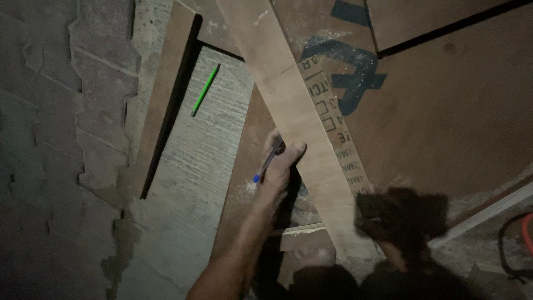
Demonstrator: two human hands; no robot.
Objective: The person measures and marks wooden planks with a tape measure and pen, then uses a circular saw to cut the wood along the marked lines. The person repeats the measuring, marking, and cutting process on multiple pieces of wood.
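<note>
We are pressing our left hand (280, 161), its grip closed on a pen (268, 161), against the plank (288, 94) (green pencil (205, 89) at ten o'clock); keeping the plank steady matters; right hand (383, 219) too shadowed to tell.

Dim, with deep shadow along the bottom. Rough concrete floor (200, 161), grooved and dusted with sawdust. Broken-edged paving (50, 111) down the left side. Large plywood sheets (444, 111) over the right. Orange cable (526, 233) at the right edge.
</note>
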